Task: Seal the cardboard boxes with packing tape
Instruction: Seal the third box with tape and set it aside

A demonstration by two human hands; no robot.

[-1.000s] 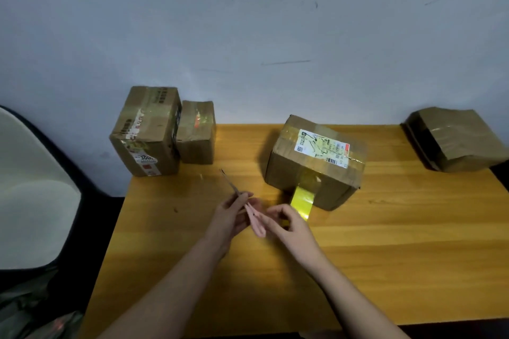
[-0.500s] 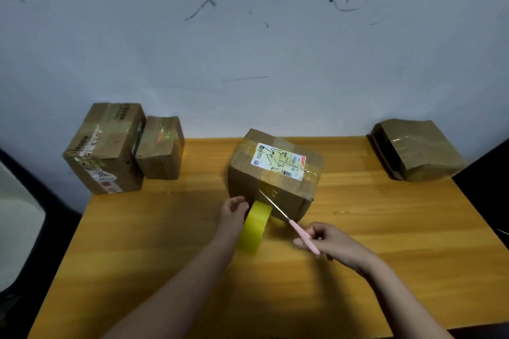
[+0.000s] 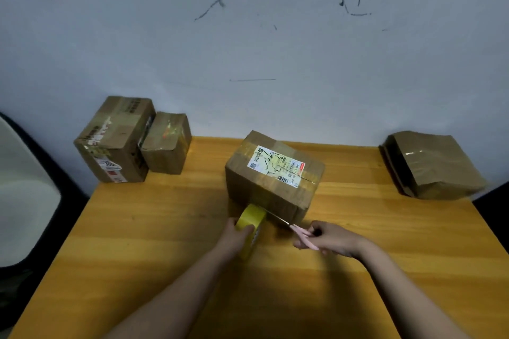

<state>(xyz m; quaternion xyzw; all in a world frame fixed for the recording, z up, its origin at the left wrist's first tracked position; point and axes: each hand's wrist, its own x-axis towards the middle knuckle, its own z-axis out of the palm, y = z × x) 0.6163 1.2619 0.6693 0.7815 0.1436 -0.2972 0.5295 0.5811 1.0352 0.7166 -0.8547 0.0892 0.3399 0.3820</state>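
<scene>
Before the closed labelled box (image 3: 272, 176), left hand (image 3: 234, 237) grips tape roll (image 3: 249, 226).

Labelled cardboard box (image 3: 272, 176) — brown, flaps shut, white shipping label on top, set askew at tabletop middle. Yellow packing tape roll (image 3: 249, 224) on edge, touching box's near face. Pink-handled scissors (image 3: 296, 228) — blades reaching to gap between roll and box. Two taped boxes (image 3: 132, 140) side by side, far left. Squashed taped box (image 3: 432, 165) far right.
</scene>
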